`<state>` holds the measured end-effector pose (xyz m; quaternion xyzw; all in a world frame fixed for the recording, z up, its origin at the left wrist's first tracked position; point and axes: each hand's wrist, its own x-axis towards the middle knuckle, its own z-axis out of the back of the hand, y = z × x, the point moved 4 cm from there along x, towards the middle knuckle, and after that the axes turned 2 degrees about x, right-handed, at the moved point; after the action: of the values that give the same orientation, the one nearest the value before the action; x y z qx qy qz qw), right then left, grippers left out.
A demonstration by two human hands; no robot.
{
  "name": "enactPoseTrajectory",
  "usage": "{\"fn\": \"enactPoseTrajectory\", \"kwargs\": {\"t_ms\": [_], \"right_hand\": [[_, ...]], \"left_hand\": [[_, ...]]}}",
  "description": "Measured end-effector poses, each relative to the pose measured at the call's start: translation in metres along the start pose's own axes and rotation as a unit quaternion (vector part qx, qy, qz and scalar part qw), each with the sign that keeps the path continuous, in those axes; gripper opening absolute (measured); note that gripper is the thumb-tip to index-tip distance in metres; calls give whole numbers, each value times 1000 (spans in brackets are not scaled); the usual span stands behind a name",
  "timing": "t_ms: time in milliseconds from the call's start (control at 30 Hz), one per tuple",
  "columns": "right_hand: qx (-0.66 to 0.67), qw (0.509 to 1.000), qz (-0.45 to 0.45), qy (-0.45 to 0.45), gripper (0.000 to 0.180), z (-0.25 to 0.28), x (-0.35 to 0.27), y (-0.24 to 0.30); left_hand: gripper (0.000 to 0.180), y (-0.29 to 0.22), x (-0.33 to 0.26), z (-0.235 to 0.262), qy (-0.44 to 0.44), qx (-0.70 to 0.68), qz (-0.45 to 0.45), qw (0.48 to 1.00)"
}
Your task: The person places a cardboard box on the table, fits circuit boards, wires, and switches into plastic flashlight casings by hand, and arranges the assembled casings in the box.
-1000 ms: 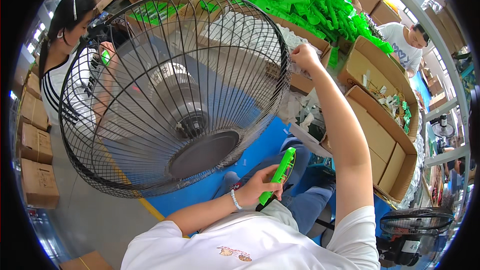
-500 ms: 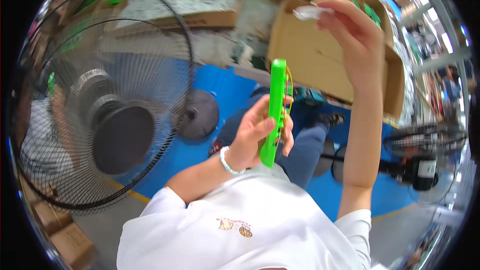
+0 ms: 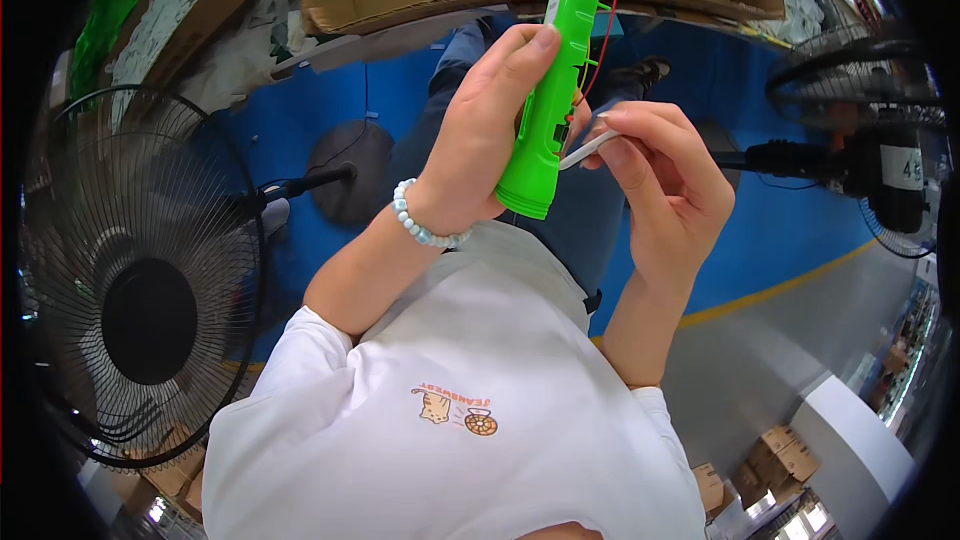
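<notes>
My left hand (image 3: pixel 480 130) is wrapped round a bright green plastic housing (image 3: pixel 535 155), long and tube-like with a ribbed, flared lower end, like a flashlight body. A thin red wire (image 3: pixel 612 25) loops out along its right side, and small parts show in openings there. My right hand (image 3: pixel 665 175) pinches a thin whitish flat piece (image 3: pixel 588 149) between thumb and fingers. The tip of that piece meets the housing's right side near the flared end; whether it is inserted cannot be made out. My left fingertips are partly hidden behind the housing.
An open cardboard box (image 3: pixel 400 15) lies beyond my hands. A large black fan (image 3: pixel 150 320) stands at the left, its round base (image 3: pixel 350 170) on blue flooring. Another fan (image 3: pixel 850 155) is at the right. Another box of pale pieces (image 3: pixel 165 30) sits far left.
My right hand has come down from above the cardboard box to the housing, bringing the whitish piece. The housing has moved up and tilted to the right. My view has shifted.
</notes>
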<state>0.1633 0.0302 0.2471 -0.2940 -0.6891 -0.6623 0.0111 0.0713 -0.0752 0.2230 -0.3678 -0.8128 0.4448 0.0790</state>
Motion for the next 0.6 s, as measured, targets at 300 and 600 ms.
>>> {"fn": "enactPoseTrajectory", "kwargs": {"t_ms": [300, 600], "right_hand": [[-6, 1000, 2, 2, 17, 9, -1, 0], [4, 987, -152, -46, 26, 17, -1, -8]], "left_hand": [[41, 7, -9, -3, 26, 38, 5, 999], [44, 21, -5, -9, 22, 201, -59, 978]]}}
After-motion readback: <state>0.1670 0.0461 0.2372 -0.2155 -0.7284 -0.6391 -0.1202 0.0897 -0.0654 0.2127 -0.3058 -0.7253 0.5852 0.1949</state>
